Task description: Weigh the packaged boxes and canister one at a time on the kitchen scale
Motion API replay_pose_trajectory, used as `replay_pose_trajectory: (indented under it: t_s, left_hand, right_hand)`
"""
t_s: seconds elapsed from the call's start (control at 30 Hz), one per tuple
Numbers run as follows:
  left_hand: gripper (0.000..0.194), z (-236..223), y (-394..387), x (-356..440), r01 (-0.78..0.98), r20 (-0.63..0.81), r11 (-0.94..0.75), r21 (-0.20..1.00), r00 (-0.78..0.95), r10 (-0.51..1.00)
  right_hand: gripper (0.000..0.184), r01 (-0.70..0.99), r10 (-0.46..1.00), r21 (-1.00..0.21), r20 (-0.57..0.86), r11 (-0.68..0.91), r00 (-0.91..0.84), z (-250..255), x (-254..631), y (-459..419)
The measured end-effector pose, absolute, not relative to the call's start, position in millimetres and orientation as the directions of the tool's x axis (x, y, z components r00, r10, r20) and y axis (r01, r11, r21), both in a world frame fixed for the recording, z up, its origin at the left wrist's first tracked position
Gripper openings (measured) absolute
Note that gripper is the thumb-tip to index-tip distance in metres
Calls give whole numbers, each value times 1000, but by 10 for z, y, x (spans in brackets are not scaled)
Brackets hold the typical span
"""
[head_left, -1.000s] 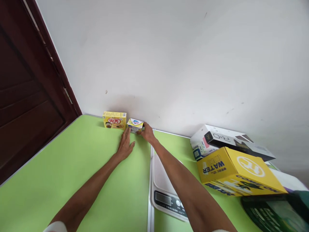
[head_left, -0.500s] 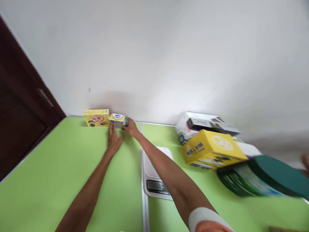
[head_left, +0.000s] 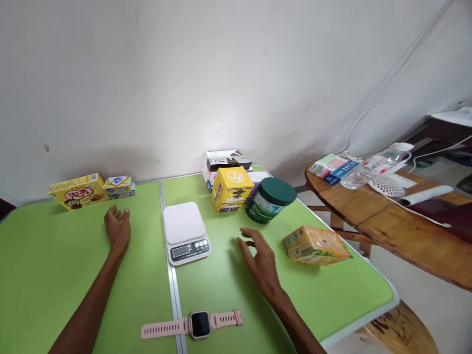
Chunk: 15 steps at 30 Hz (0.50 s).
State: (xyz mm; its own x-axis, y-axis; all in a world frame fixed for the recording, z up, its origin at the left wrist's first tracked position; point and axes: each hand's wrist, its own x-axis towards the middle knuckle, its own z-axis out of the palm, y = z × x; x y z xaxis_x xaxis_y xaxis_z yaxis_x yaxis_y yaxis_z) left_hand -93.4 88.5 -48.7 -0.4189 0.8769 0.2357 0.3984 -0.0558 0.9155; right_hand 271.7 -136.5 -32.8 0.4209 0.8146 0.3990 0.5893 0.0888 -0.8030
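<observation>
My left hand (head_left: 117, 227) hovers at or rests on the table with loosely curled fingers, apart and holding nothing. Just beyond it stand a small yellow-and-white box (head_left: 120, 187) and a larger yellow snack box (head_left: 78, 192), side by side against the wall. My right hand (head_left: 260, 260) is open over the green table, thumb and fingers spread, with nothing in it. It lies between a white digital kitchen scale (head_left: 185, 223) and an orange-yellow carton (head_left: 315, 246). Beyond that hand are a dark green tub (head_left: 271, 199) and a yellow box (head_left: 233, 189).
A pink-strapped smartwatch (head_left: 200, 324) lies near the front, across the metal seam. White and black boxes (head_left: 225, 160) are stacked at the back. To the right, a wooden table (head_left: 354, 211) bears a clear plastic jug (head_left: 383, 162) and a blue-and-white box (head_left: 334, 168).
Both hands have left the small yellow-and-white box, which stays beside the snack box. My right hand has swung right, past the scale. The view has turned right.
</observation>
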Motion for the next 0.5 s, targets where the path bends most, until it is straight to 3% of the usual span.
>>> replay_pose_trajectory:
  t_s: [0.1, 0.23, 0.37, 0.5]
  left_hand:
    - [54, -252, 515, -478, 396, 317, -165, 903, -356, 879]
    - [58, 175, 145, 416, 358, 484, -427, 830, -81, 872]
    - [88, 361, 157, 1270, 258, 373, -466, 847, 337, 864]
    - [111, 345, 484, 1761, 292, 233, -379, 878, 431, 872]
  right_hand:
    - [42, 526, 810, -850, 313, 6, 496, -535, 2965, -1410]
    - [73, 402, 799, -915, 266, 33, 539, -651, 2923, -985]
    - [95, 381, 714, -924, 280, 19, 642, -709, 2836, -539]
    - [91, 402, 668, -915, 323, 40, 670, -782, 2881, -310]
